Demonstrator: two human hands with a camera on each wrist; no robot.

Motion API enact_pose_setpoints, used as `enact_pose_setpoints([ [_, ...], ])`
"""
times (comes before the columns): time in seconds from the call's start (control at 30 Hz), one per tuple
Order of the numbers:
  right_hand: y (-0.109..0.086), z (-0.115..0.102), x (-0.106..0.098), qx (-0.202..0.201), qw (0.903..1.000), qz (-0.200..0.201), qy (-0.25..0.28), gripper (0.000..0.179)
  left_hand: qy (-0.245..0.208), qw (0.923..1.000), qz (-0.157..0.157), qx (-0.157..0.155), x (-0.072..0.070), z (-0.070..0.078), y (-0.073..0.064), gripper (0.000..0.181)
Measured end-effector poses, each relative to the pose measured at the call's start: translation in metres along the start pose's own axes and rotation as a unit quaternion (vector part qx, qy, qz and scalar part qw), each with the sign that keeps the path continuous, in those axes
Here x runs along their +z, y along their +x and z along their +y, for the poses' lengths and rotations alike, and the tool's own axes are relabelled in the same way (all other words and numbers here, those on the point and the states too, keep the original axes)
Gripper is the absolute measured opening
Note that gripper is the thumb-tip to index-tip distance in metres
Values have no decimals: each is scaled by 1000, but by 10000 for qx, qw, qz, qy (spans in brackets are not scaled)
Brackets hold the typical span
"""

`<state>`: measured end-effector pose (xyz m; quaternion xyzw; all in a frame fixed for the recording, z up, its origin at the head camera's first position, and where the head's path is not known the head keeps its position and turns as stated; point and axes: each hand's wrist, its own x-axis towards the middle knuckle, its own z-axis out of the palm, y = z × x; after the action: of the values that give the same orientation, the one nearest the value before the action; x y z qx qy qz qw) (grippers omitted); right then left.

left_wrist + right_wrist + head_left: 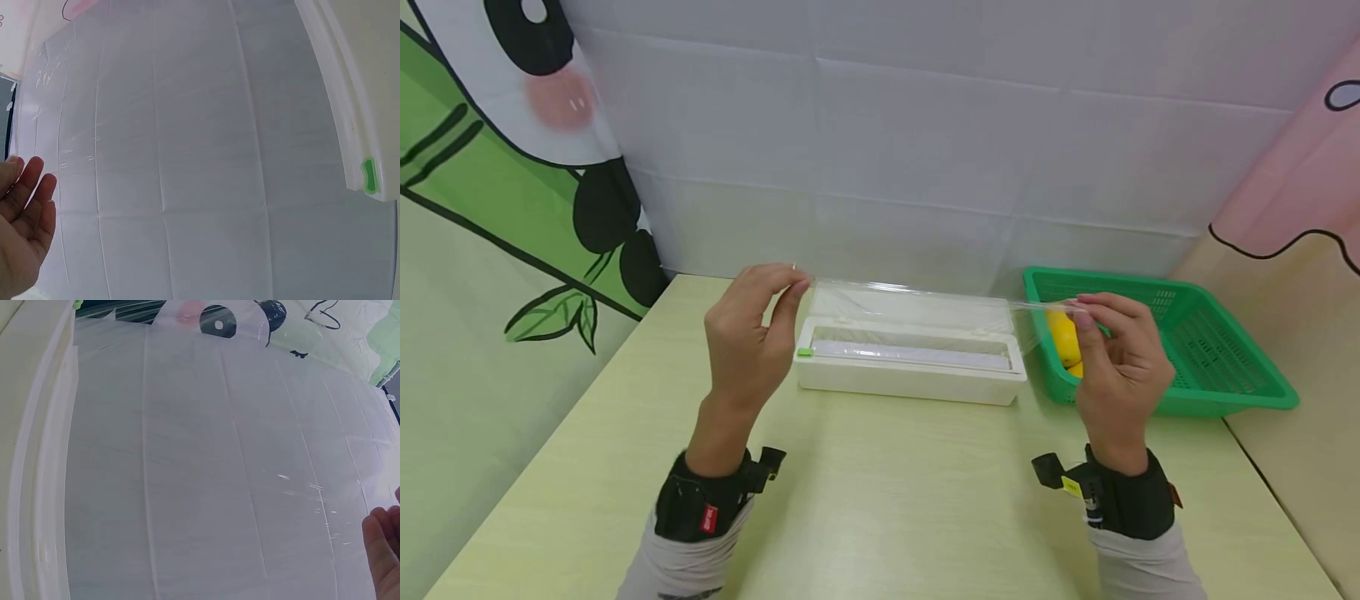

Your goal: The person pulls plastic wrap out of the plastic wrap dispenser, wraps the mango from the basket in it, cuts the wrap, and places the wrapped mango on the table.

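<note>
Clear film (891, 288): stretched between both grips | left hand (751, 333): pinched one end | right hand (1122, 358): pinched the other | white box (910, 383): sat below, between grips | green basket (1232, 358): stood beyond right grip

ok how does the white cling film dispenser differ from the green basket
Colour: the cling film dispenser is white with a small green tab, while the basket is green.
Walls: the dispenser's front is solid, while the basket's sides are perforated.
Contents: the dispenser holds a pale roll, while the basket holds something yellow.
Both rest on the table.
</note>
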<state>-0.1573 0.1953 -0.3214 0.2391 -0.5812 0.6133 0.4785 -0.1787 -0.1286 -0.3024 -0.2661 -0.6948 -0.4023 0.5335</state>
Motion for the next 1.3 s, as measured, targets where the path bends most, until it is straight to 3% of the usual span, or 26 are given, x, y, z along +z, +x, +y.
enact_pose_setpoints([
  [0.33, 2, -13, 3, 41, 9999, 62, 117, 10, -65, 10000, 36, 18, -6, 6, 5, 4],
  [0.6, 3, -21, 6, -6, 9998, 193, -74, 12, -38, 10000, 61, 27, -9, 11, 8, 6],
  [0.83, 5, -27, 9, -80, 9989, 323, 319, 16, -77, 9998, 209, 17, -11, 16, 9, 6],
  [1.3, 5, -34, 9, -173, 9975, 496, 464, 17, -179, 9994, 308, 49, -12, 22, 7, 7],
])
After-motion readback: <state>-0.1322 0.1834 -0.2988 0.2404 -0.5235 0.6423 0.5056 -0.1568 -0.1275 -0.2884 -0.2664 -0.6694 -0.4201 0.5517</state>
